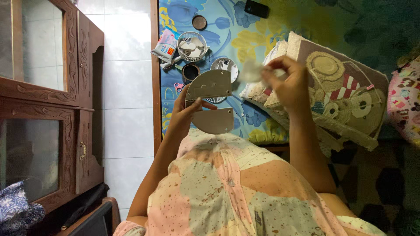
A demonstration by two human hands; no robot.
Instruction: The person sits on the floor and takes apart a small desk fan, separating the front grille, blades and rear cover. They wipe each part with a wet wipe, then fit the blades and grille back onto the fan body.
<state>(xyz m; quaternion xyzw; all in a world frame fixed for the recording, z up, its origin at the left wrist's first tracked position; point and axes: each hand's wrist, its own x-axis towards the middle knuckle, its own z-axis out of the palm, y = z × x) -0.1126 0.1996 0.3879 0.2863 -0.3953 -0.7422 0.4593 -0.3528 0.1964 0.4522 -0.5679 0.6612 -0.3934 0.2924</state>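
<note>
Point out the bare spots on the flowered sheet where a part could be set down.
Free: the flowered sheet between the dark lid and black phone, running down to the cushion. Crowded: around the fan grille, packet, scissors, beside the left hand.

Beside the small white fan [192,46]: two round dark lids [199,22], one red-white tube [165,47], one pink scissors [178,86], one round white plate [225,67]. Further off: one black phone [257,8], two cushions [345,94].

Blurred white scrap [251,70] in right hand [286,83]
</note>
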